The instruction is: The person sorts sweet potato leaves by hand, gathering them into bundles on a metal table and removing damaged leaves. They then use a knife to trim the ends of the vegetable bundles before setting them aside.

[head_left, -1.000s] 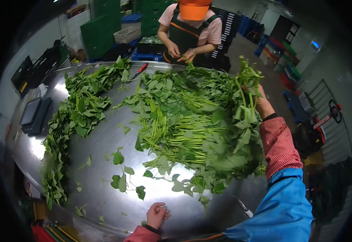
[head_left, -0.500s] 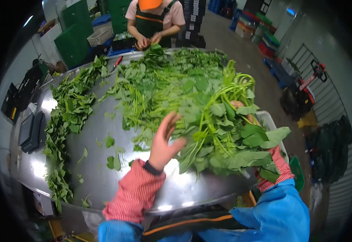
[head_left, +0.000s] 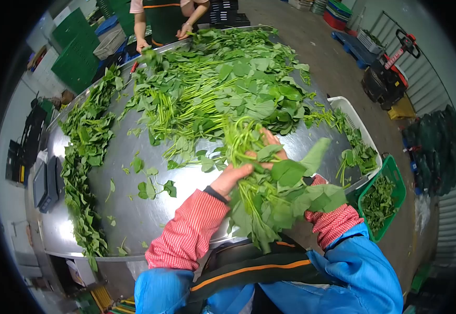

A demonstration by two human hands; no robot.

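A bunch of leafy green stems (head_left: 270, 201) hangs over the near edge of the metal table, between my two hands. My left hand (head_left: 230, 178) grips it from the left, thumb across the stems. Behind the stems my right hand (head_left: 274, 144) is wrapped round the same bunch, partly hidden by leaves. Beyond my hands a large pile of greens (head_left: 212, 89) covers the far part of the table (head_left: 128, 204). A long row of greens (head_left: 84, 162) runs down the left side, and loose leaves (head_left: 147, 186) lie between.
Across the table stands a co-worker (head_left: 164, 21), hands at the far edge. At the right are a white crate (head_left: 361, 123) and a green basket (head_left: 401, 183) with greens. A dark scale (head_left: 46, 183) sits at the left. A pallet jack (head_left: 390, 78) stands farther right.
The bunch has come nearer and left, into both hands. My left hand, open before, has closed on it. The view has shifted, showing the green basket more fully. The co-worker's hands have parted.
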